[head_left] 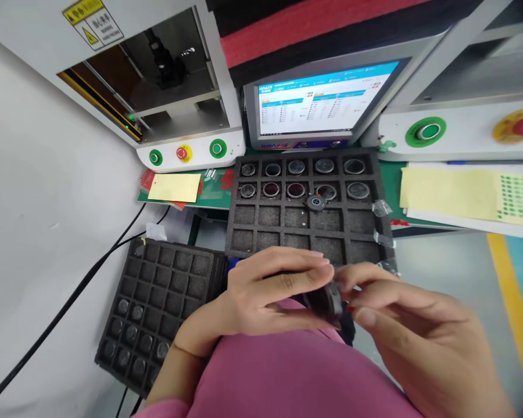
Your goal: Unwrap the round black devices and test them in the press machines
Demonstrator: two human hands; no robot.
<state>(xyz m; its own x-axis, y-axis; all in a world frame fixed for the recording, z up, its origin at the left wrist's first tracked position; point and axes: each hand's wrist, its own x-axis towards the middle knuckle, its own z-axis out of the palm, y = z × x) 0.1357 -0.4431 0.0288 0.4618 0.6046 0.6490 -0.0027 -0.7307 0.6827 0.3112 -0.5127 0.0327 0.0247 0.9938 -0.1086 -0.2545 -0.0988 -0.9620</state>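
My left hand [265,293] is closed around a dark round smartwatch body [326,301], held tilted in front of my chest. Close against the watch's right side, my right hand [412,316] has its thumb and fingers pinched together. A small red piece [351,309] shows at the right thumb tip; its shape is blurred. Beyond the hands lies a dark foam tray [269,216] with square compartments. Round watch bodies fill its two far rows, and another watch body [316,201] rests face down across a divider.
A second foam tray [157,290], partly filled with watch parts, sits lower left. Behind stand a machine with buttons [187,153] and a monitor [326,104]. Yellow paper [174,187] lies left; a sheet of green dots [520,197] lies right. Black cables [82,287] run along the left.
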